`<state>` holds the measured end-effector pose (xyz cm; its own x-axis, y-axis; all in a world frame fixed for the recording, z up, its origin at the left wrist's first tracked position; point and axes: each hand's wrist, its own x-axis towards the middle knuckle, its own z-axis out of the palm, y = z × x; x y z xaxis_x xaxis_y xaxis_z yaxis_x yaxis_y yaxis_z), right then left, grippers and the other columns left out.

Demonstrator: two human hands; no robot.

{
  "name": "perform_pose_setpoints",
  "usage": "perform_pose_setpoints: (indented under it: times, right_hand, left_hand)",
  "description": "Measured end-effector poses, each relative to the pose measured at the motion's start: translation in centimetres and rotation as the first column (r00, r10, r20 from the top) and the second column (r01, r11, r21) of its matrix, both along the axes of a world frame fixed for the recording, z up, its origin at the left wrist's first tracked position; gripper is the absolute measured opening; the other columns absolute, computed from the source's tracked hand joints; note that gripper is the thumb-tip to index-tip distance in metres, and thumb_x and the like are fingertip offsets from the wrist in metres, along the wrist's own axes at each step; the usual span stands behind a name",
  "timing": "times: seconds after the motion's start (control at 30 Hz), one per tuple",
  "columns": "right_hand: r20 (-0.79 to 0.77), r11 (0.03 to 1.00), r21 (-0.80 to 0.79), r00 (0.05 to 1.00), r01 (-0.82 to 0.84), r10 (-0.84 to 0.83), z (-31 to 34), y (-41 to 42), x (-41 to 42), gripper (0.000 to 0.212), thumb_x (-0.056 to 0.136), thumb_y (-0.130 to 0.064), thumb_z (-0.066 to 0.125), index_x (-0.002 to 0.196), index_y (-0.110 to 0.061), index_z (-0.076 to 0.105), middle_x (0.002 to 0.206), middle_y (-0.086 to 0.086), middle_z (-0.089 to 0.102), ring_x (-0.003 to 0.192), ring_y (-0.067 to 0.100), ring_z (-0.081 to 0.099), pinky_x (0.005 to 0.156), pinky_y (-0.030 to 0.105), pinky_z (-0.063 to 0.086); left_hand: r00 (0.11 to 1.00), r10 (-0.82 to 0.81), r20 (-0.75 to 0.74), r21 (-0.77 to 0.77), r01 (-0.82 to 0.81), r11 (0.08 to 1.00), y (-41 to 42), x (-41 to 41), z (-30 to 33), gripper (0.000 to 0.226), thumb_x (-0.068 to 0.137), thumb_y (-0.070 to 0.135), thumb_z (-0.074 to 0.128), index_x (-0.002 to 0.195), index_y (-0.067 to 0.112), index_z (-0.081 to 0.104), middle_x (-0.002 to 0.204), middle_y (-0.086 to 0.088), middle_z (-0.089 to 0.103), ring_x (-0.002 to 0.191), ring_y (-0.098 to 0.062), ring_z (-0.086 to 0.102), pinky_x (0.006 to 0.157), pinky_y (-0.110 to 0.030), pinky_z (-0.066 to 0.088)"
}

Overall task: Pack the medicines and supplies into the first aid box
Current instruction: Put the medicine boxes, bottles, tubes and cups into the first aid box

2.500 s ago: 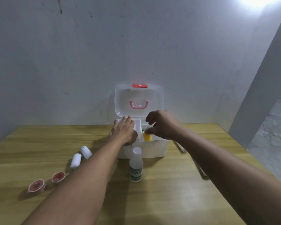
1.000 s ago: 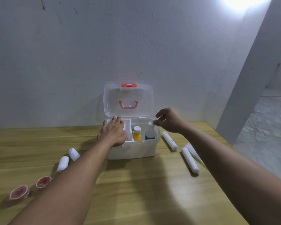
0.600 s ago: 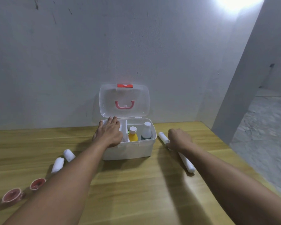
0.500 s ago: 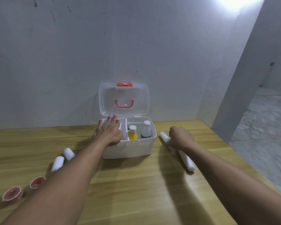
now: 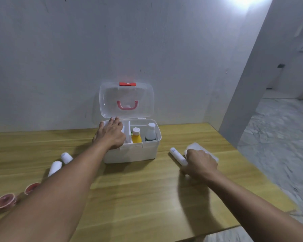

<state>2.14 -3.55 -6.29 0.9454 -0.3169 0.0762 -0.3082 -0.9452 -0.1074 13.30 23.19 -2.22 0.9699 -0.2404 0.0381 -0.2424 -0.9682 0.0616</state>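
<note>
The white first aid box (image 5: 131, 155) stands at the back of the wooden table with its clear lid (image 5: 126, 100) upright. Inside its right compartment stand a yellow bottle (image 5: 136, 137) and a white-capped dark bottle (image 5: 150, 132). My left hand (image 5: 110, 134) lies palm down, fingers straight, on the box's left compartment and front rim. My right hand (image 5: 199, 163) is on the table right of the box, fingers curled down over a white roll that it hides almost entirely. Another white roll (image 5: 177, 155) lies just left of that hand. A clear packet (image 5: 198, 147) lies behind it.
Left of the box lie two small white containers (image 5: 66, 158) (image 5: 55, 168) and two red-rimmed round items (image 5: 31, 187) (image 5: 5, 202). The table's right edge (image 5: 248, 165) drops to a grey floor. A wall rises close behind the box.
The white-capped bottle that stood in front of the box is now inside it. My right hand left the box and came down on the rolls at the right. My left hand stayed put.
</note>
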Motion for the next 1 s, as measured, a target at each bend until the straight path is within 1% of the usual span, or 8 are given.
perform_pose_setpoints:
  times: [0.07,0.17,0.27,0.43,0.53,0.63,0.8,1.0]
  right_hand:
    - [0.021,1.0,0.015,1.0,0.0,-0.001,-0.1,0.1,-0.1,0.03,0.083,-0.037,0.056,0.066,-0.019,0.039,0.074,0.003,0.051,0.077,0.029,0.044,0.061,0.033,0.036]
    - [0.035,0.999,0.041,0.999,-0.01,0.009,0.6,0.3,-0.3,0.009,0.081,-0.03,0.056,0.081,-0.021,0.052,0.083,0.003,0.056,0.084,0.029,0.051,0.064,0.032,0.036]
    - [0.056,0.998,0.055,0.998,-0.018,0.015,1.8,0.6,-0.5,0.015,0.076,-0.029,0.061,0.088,-0.02,0.059,0.091,0.003,0.06,0.087,0.029,0.057,0.064,0.03,0.034]
    - [0.188,0.995,0.085,0.982,-0.043,0.027,7.0,1.0,-0.3,0.026,0.083,-0.033,0.055,0.106,-0.025,0.064,0.103,0.01,0.068,0.094,0.035,0.063,0.067,0.033,0.041]
    - [0.229,0.99,0.105,0.971,-0.096,0.07,10.7,1.7,0.1,0.025,0.085,-0.033,0.056,0.106,-0.024,0.065,0.103,0.01,0.067,0.092,0.033,0.06,0.068,0.033,0.043]
    - [0.25,0.973,0.126,0.956,-0.192,0.156,13.5,2.6,0.2,0.021,0.086,-0.028,0.057,0.104,-0.025,0.067,0.097,0.008,0.065,0.083,0.029,0.056,0.065,0.031,0.043]
    - [0.224,0.934,0.085,0.92,-0.348,0.323,15.3,5.4,1.4,0.019,0.085,-0.025,0.063,0.101,-0.022,0.071,0.088,-0.001,0.065,0.065,0.013,0.053,0.049,0.022,0.036]
    - [0.037,0.914,0.022,0.913,-0.406,0.405,14.3,8.8,4.0,0.025,0.082,-0.03,0.067,0.103,-0.019,0.072,0.092,0.001,0.068,0.077,0.021,0.06,0.06,0.026,0.045]
  left_hand:
    - [1.0,-0.003,0.003,0.003,0.003,1.0,-0.1,0.0,0.0,0.058,0.099,0.024,0.026,0.154,0.011,0.013,0.164,-0.005,-0.002,0.152,-0.02,-0.003,0.123,-0.047,0.002]
    - [1.0,0.003,0.0,-0.004,-0.003,1.0,0.1,0.0,0.0,0.058,0.099,0.023,0.026,0.154,0.011,0.012,0.164,-0.005,-0.002,0.152,-0.019,-0.003,0.123,-0.047,0.001]
    - [1.0,0.005,-0.004,-0.008,-0.005,1.0,0.1,-0.1,0.1,0.059,0.098,0.023,0.026,0.154,0.011,0.012,0.164,-0.005,-0.003,0.152,-0.019,-0.003,0.123,-0.047,0.001]
    - [1.0,0.004,-0.002,-0.009,-0.004,1.0,0.1,0.0,0.1,0.059,0.098,0.023,0.026,0.154,0.011,0.012,0.164,-0.005,-0.002,0.152,-0.019,-0.002,0.123,-0.047,0.002]
    - [1.0,0.008,-0.004,-0.011,-0.008,1.0,0.2,0.0,0.1,0.059,0.098,0.022,0.026,0.154,0.011,0.012,0.164,-0.005,-0.002,0.152,-0.019,-0.002,0.123,-0.047,0.002]
    - [1.0,0.009,-0.004,-0.016,-0.009,1.0,0.1,0.1,0.0,0.059,0.098,0.023,0.027,0.154,0.011,0.013,0.164,-0.004,-0.002,0.152,-0.02,-0.002,0.123,-0.047,0.001]
    - [1.0,0.01,-0.012,-0.022,-0.01,1.0,0.1,0.0,0.0,0.059,0.098,0.023,0.027,0.154,0.011,0.012,0.164,-0.005,-0.003,0.152,-0.019,-0.003,0.123,-0.047,0.0]
    - [1.0,0.004,-0.008,-0.024,-0.004,1.0,0.1,0.0,0.0,0.06,0.098,0.023,0.027,0.154,0.011,0.011,0.164,-0.005,-0.003,0.152,-0.02,-0.003,0.123,-0.047,0.0]
